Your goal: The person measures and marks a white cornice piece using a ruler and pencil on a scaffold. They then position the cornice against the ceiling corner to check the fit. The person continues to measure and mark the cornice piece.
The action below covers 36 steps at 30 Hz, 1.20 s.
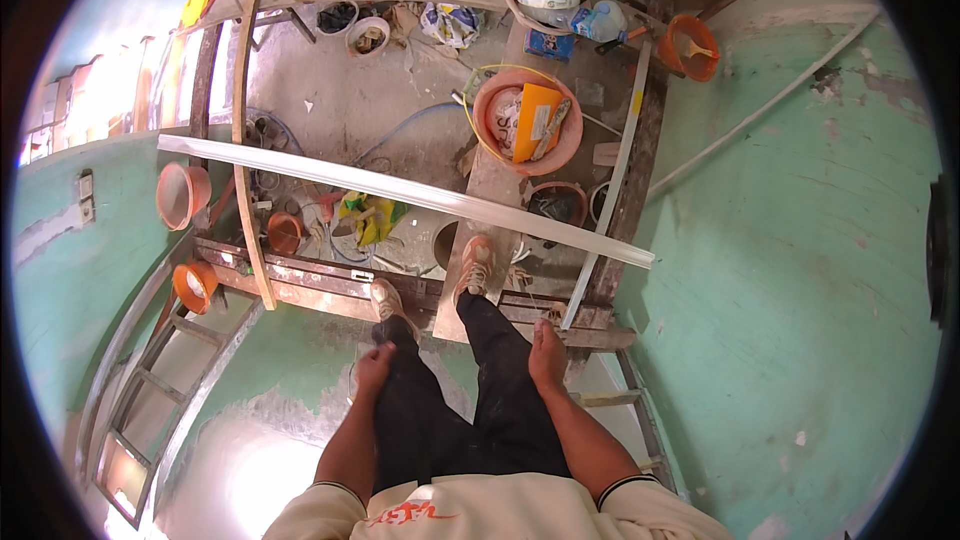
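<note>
Left hand hangs beside the left thigh with its fingers curled in; nothing shows in it, though whether it is closed on something small I cannot tell. Right hand hangs by the right thigh, fingers loosely bent and pointing forward, and its inner side is hidden, so its grip cannot be told either. Ahead of both hands, beyond the shoes and apart from any finger, lies the white bar. Its long axis runs crosswise, slanting from the far left to the nearer right, so that its right end is closer to the right hand than its left end is to the left hand. At the left, that end lies near a pink bucket, above an orange bucket and a ladder. Next, the bar crosses over a wood strip, then passes ahead of the left shoe and the right shoe, the latter on a plank. Beyond the bar stands a large bucket with an orange board in it. Farther right, the bar crosses a grey bar, whose near end lies just beside the right hand, and stops short of the green wall.
</note>
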Each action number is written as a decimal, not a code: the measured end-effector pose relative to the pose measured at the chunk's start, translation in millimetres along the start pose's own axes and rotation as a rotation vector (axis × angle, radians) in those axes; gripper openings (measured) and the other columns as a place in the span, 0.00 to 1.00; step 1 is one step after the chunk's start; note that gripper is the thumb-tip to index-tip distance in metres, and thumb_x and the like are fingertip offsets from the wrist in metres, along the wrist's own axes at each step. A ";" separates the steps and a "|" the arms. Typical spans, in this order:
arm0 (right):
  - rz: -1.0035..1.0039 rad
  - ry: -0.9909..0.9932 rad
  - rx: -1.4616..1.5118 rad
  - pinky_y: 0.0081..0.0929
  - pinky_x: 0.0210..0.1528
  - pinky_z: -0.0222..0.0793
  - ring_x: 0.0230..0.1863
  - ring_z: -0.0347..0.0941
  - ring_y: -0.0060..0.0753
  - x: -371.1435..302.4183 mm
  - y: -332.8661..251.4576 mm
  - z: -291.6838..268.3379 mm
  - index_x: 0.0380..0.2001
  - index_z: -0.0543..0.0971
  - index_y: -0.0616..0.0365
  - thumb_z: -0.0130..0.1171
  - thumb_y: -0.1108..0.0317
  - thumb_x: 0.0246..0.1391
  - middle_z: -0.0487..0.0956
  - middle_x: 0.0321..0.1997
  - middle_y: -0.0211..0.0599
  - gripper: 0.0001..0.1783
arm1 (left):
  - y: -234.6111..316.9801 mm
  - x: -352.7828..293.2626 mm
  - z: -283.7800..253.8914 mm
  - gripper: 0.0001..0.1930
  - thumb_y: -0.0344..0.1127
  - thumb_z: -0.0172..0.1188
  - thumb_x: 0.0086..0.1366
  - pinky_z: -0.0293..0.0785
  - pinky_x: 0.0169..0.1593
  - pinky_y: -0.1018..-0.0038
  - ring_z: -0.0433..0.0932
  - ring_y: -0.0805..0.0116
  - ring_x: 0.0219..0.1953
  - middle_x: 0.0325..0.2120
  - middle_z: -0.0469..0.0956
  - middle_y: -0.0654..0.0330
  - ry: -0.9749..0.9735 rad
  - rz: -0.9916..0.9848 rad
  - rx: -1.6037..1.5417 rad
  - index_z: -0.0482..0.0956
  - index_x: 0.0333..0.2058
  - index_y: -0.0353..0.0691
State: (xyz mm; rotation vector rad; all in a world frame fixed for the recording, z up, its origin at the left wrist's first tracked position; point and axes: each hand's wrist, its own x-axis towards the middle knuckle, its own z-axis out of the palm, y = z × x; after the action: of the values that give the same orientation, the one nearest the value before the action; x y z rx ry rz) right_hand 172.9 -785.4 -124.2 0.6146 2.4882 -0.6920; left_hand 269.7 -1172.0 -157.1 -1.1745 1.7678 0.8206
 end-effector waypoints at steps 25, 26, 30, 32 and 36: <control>-0.064 -0.139 -0.282 0.58 0.49 0.71 0.47 0.77 0.72 219.0 -50.8 -230.4 0.38 0.79 0.61 0.54 0.48 0.70 0.82 0.40 0.62 0.23 | 145.4 -39.9 43.4 0.23 0.45 0.63 0.71 0.78 0.35 0.74 0.85 0.71 0.36 0.39 0.85 0.58 -0.096 -0.195 -0.834 0.79 0.58 0.37; -0.089 -0.159 -0.300 0.59 0.49 0.70 0.47 0.77 0.72 241.6 -73.9 -242.7 0.38 0.79 0.61 0.53 0.48 0.70 0.82 0.41 0.62 0.24 | 149.4 -49.7 42.7 0.22 0.45 0.62 0.72 0.79 0.36 0.73 0.85 0.70 0.37 0.40 0.85 0.58 -0.080 -0.233 -0.859 0.79 0.58 0.39; -0.119 -0.136 -0.382 0.61 0.49 0.70 0.48 0.77 0.72 322.2 -157.6 -297.4 0.38 0.79 0.62 0.52 0.46 0.71 0.82 0.41 0.62 0.26 | 177.9 -80.8 38.3 0.23 0.46 0.62 0.72 0.79 0.38 0.71 0.84 0.70 0.38 0.42 0.85 0.59 -0.065 -0.342 -0.998 0.78 0.59 0.40; -0.148 -0.050 -0.378 0.61 0.48 0.69 0.47 0.77 0.72 350.2 -173.7 -328.8 0.38 0.79 0.63 0.51 0.47 0.72 0.82 0.41 0.62 0.26 | 193.4 -91.3 42.6 0.23 0.46 0.62 0.72 0.79 0.39 0.71 0.84 0.69 0.39 0.42 0.85 0.59 -0.097 -0.381 -1.027 0.78 0.59 0.40; -0.139 0.104 -0.342 0.59 0.47 0.71 0.44 0.79 0.70 392.4 -192.8 -368.0 0.38 0.80 0.63 0.51 0.49 0.71 0.83 0.39 0.61 0.25 | 249.4 -101.2 7.6 0.25 0.46 0.63 0.73 0.80 0.40 0.72 0.84 0.70 0.40 0.43 0.85 0.59 -0.159 -0.254 -0.968 0.76 0.62 0.40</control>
State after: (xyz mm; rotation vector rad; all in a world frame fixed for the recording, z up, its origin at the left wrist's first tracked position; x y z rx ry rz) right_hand -356.1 -612.3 5.2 0.3613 2.6797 -0.2745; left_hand 59.6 -1039.9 -52.4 -1.8168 1.0267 1.6338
